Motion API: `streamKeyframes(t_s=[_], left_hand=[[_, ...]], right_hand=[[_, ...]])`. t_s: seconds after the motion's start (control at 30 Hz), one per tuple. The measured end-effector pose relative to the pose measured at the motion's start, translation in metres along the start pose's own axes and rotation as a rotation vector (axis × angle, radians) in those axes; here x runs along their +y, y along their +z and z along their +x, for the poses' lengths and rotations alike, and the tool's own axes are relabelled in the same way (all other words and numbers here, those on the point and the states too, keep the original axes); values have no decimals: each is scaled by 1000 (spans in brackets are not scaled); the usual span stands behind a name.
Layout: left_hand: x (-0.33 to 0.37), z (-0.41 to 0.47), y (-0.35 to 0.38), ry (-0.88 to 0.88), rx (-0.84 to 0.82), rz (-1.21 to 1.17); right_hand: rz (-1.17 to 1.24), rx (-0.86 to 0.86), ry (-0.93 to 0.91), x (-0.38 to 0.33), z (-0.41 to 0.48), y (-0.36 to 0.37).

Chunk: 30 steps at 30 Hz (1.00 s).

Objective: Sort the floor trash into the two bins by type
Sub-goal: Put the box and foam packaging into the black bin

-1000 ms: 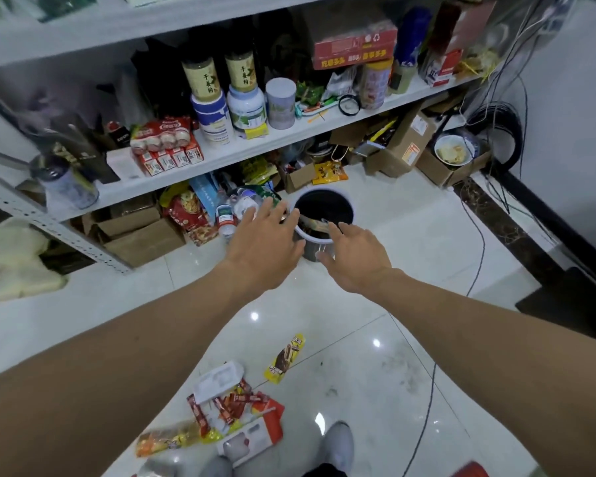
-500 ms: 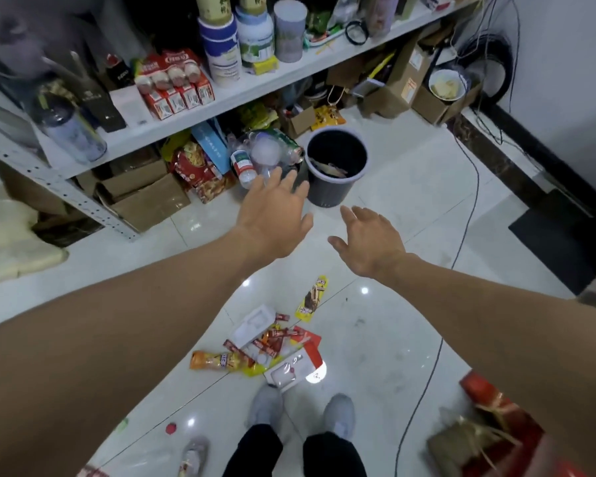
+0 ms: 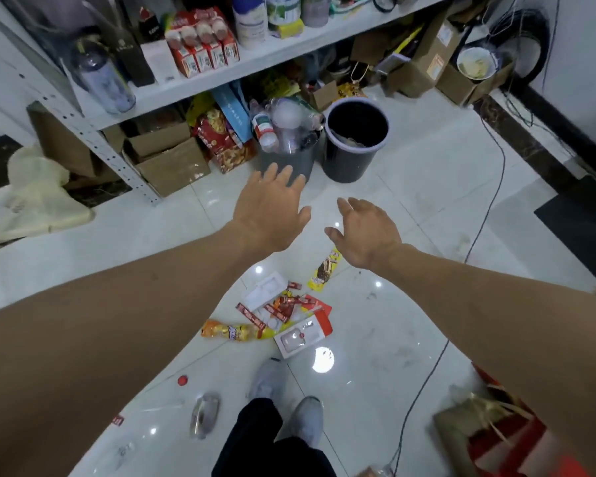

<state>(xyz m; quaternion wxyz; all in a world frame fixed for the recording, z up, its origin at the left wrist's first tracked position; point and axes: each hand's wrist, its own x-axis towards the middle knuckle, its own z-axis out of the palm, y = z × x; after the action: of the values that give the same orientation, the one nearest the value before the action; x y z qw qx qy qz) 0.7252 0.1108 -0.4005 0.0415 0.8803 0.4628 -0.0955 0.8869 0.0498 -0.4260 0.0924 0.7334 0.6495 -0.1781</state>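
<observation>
Two bins stand on the white floor below the shelf. The grey bin (image 3: 286,160) on the left is heaped with clear plastic bottles; the dark bin (image 3: 353,156) on the right has a pale rim and a few wrappers inside. My left hand (image 3: 270,215) hovers open in front of the grey bin. My right hand (image 3: 367,230) is open beside it, holding nothing. Below the hands lies a pile of trash: red sachets (image 3: 283,306), a white plastic tray (image 3: 267,290), a yellow wrapper (image 3: 324,270), an orange-yellow snack bag (image 3: 231,332) and a red-and-white blister pack (image 3: 305,333).
A clear bottle (image 3: 205,414) and a red cap (image 3: 183,380) lie by my grey shoes (image 3: 289,397). A black cable (image 3: 427,373) crosses the floor on the right. A red gift bag (image 3: 496,432) sits at lower right. Shelving (image 3: 200,80) with boxes and jars lines the back.
Both hands have pulled back from the dark bin's rim toward me, empty. The view has tipped downward and more floor trash has come into sight.
</observation>
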Motion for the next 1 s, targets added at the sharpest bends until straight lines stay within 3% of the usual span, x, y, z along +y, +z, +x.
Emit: streamKeyframes(t_s=[0.27,0.53,0.83,1.0], left_hand=[[7,-44,105,20,-94,20],[-7,-45,274,68,-170,-23],[-8,-6,477,95,-111,-46],[-4,15,561,107,-53,-39]], right_hand=[[34,-51,7,-15,-23,114],[59,-127,115,-26,5,276],[-147,-250,-236,11,75,467],[-193,-335,-327,27,108,553]])
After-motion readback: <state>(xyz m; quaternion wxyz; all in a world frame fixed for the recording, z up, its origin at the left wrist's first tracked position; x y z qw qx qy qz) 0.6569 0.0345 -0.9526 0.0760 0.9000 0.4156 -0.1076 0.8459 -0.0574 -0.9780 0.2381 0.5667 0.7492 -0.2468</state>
